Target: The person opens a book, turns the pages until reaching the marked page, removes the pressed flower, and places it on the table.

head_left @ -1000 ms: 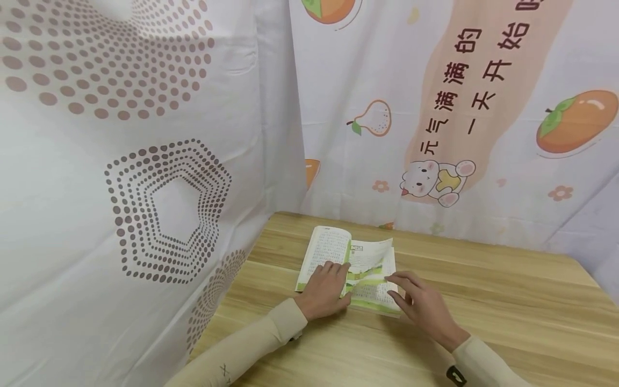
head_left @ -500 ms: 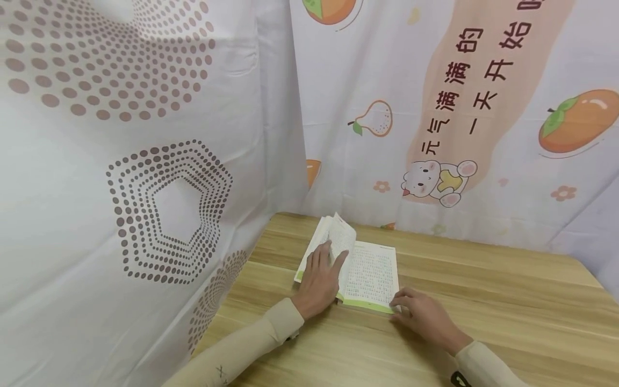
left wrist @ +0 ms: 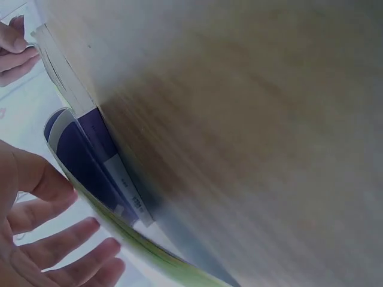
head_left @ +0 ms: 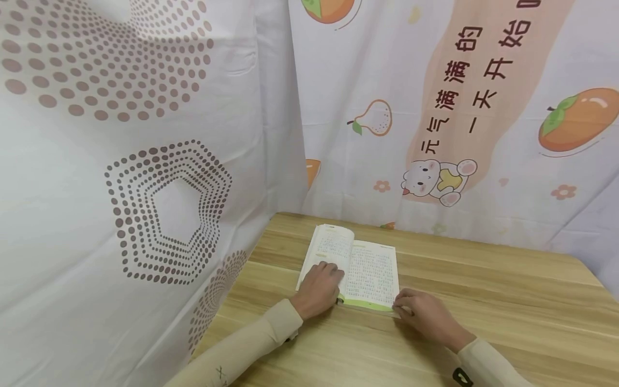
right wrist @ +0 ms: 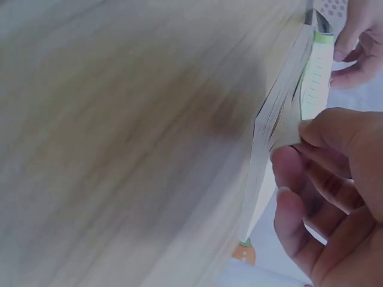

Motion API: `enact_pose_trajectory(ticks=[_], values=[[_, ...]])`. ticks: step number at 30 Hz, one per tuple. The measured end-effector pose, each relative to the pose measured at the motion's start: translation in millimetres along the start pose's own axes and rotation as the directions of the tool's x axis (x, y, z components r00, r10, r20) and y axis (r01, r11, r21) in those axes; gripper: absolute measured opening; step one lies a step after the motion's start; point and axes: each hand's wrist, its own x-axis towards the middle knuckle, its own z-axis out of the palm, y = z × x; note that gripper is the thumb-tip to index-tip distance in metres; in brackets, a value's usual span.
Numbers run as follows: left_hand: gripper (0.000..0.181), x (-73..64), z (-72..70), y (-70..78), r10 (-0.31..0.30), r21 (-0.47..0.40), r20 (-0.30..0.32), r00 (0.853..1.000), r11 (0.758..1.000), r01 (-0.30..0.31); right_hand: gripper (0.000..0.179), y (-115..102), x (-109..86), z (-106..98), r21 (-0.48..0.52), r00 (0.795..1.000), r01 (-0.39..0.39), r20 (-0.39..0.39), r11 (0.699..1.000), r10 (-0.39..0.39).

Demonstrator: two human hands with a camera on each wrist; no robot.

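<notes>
An open book (head_left: 371, 271) with printed text and a green band along its lower edge lies on the wooden table. My left hand (head_left: 316, 290) rests on the lower part of its left page, fingers loosely bent in the left wrist view. Below that hand, the bowed pages and the dark blue spine (left wrist: 99, 134) show from the side. At the lower right corner of the right page is my right hand (head_left: 427, 317). Its thumb and index finger pinch a lifted page corner (right wrist: 286, 134) in the right wrist view, with the pages below slightly fanned.
The wooden table (head_left: 493, 301) extends to the right of the book and toward me. A white curtain with brown dots (head_left: 169, 215) hangs close on the left. Behind the table hangs another curtain (head_left: 338, 177) with fruit prints and writing.
A page has turned over from right to left, and fresh text shows on both sides. My left hand has come down to the left page's lower part; my right hand has moved to the lower right corner.
</notes>
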Motion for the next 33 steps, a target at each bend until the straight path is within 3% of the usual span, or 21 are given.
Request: enact_pose_trajectory(ticks=[8,16,23,29,33], values=[[0.009,1.0,-2.6,1.0,0.005,-0.012,0.047,0.999,1.000,-0.004,0.007,1.3,-2.7,1.7,-0.121,0.984,0.141,-0.095,0.983,-0.153],[0.008,1.5,-5.5,1.8,-0.001,-0.020,0.087,0.996,1.000,0.003,0.014,3.5,-6.3,4.8,-0.236,0.956,0.249,-0.095,0.939,-0.278],[0.014,3.0,-7.6,3.6,0.019,-0.048,0.107,0.994,0.999,-0.014,0.014,1.4,-4.5,0.7,-0.112,0.975,0.156,-0.143,0.981,-0.171],[0.015,5.3,-10.8,8.4,0.039,-0.061,0.116,0.993,0.998,-0.032,0.015,-0.8,-1.5,-4.7,-0.012,0.989,0.068,-0.130,0.998,-0.069],[0.037,6.1,-10.8,12.0,0.033,0.001,0.141,0.989,0.999,-0.034,0.016,-2.8,1.8,-7.7,0.063,0.984,0.048,-0.173,0.997,-0.036]])
